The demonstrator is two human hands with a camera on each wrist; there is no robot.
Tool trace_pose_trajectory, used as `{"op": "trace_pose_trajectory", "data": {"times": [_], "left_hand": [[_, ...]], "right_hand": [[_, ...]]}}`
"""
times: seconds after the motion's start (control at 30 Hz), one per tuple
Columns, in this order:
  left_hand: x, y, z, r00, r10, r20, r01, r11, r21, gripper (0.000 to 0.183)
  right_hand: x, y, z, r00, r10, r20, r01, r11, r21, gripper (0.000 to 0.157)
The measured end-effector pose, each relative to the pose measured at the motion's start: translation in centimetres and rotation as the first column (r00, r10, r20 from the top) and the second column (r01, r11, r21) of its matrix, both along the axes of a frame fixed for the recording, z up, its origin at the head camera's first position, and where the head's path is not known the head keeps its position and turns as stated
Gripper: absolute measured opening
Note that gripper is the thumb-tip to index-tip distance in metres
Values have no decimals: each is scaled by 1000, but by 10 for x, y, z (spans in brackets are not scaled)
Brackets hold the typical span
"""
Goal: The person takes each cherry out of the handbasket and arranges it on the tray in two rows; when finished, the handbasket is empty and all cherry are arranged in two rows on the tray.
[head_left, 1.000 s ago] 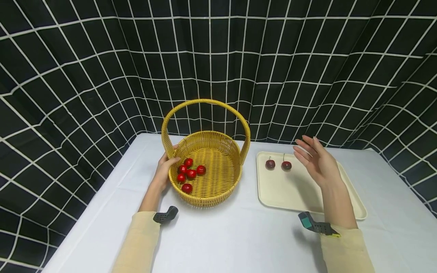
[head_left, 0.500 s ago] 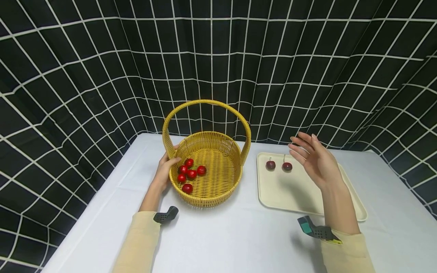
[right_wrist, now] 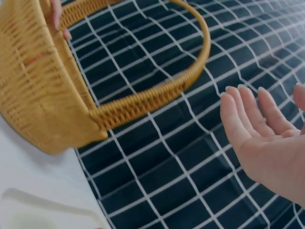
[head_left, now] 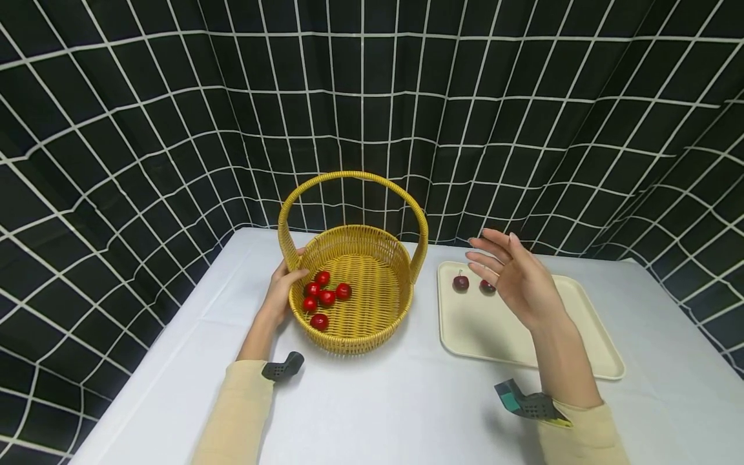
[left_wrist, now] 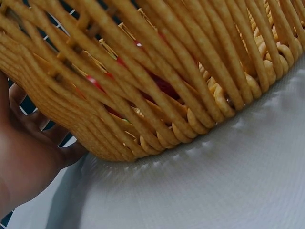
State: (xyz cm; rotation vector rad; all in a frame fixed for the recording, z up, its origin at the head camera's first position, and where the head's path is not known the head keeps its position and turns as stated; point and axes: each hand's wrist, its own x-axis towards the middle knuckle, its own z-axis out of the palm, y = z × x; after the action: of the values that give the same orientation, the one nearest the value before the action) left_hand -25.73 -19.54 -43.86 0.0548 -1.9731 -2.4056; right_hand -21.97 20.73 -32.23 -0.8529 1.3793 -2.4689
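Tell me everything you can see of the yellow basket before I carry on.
The basket is round, woven from yellow strands that look like wicker, with slim gaps between the ribs of its wall. One tall arched handle spans it from side to side. It stands upright on the white tablecloth, left of the cream tray. Six red cherries show inside, gathered toward its left. The left hand grips its left side near the handle's base.

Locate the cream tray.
In the head view, the cream tray lies on the white tabletop, right of the yellow basket, partly hidden by the right hand.
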Motion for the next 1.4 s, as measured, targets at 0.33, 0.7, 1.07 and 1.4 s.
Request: {"op": "trace_pose_trajectory", "data": {"times": [0.33, 0.7, 1.07, 1.4], "left_hand": [[-1, 1, -2, 1000, 11, 5, -11, 1000, 5, 56], [0, 0, -2, 1000, 10, 7, -10, 1000, 0, 57], [-3, 1, -2, 1000, 19, -4, -19, 1000, -3, 55], [-2, 1, -2, 1000, 18, 4, -18, 1000, 12, 56]], "right_hand": [[4, -29, -10, 1000, 28, 10, -29, 984, 174, 39], [6, -62, -25, 993, 68, 93, -93, 953, 289, 41], [-2, -90, -27, 983, 35, 178, -108, 901, 420, 56], [-17, -120, -33, 974, 44, 222, -158, 837, 524, 52]]}}
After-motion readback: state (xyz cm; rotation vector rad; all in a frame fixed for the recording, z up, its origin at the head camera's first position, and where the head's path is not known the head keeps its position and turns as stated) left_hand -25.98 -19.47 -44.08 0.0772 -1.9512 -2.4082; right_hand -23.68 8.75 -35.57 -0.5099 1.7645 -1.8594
